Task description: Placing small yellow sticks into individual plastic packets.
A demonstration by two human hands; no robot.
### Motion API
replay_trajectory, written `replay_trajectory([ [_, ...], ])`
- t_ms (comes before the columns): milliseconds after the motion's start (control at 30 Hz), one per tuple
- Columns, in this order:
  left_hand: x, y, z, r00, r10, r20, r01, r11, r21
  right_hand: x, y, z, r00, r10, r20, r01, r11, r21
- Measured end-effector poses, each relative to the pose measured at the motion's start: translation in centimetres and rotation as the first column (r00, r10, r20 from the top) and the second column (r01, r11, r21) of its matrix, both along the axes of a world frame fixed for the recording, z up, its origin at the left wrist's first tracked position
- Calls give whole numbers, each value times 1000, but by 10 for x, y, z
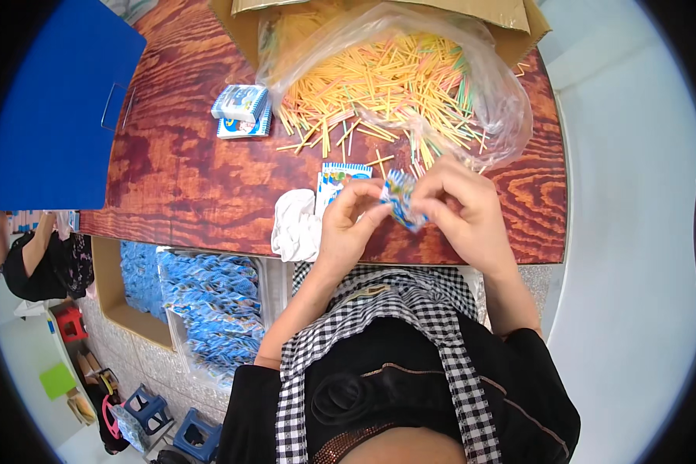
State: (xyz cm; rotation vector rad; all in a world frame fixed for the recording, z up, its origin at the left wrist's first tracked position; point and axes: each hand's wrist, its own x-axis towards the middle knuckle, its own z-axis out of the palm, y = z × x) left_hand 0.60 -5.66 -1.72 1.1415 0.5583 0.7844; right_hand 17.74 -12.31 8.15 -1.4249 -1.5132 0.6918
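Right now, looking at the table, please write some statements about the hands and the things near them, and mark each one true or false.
1. Both hands hold one small blue-and-white printed paper packet. True.
2. The thin yellow sticks lie in a metal bowl. False: they spill from a clear plastic bag.
3. A white crumpled cloth lies beside the left hand. True.
4. The table top is bare white plastic. False: it is reddish-brown wood grain.
5. A stack of blue-and-white packets sits left of the sticks. True.
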Motion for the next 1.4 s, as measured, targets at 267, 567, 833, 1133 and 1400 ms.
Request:
replay_trajectory([
  [267,-13,3,14,983,-62,-172,83,990,116,4,0,-6,990,-46,132,34,995,92],
  [567,-15,19,17,998,-47,44,53,990,-130,-20,23,-11,992,-51,113,34,989,145],
  [833,-18,25,20,917,381,-116,-251,779,574,-37,38,-28,991,-46,127,56,995,-80],
  [1133,-53,70,21,866,447,-224,-202,722,662,25,40,-23,982,-107,157,123,988,-98],
  [1400,-95,248,35,226,570,-790,811,338,477,0,38,-11,1000,-2,-12,0,988,-152],
])
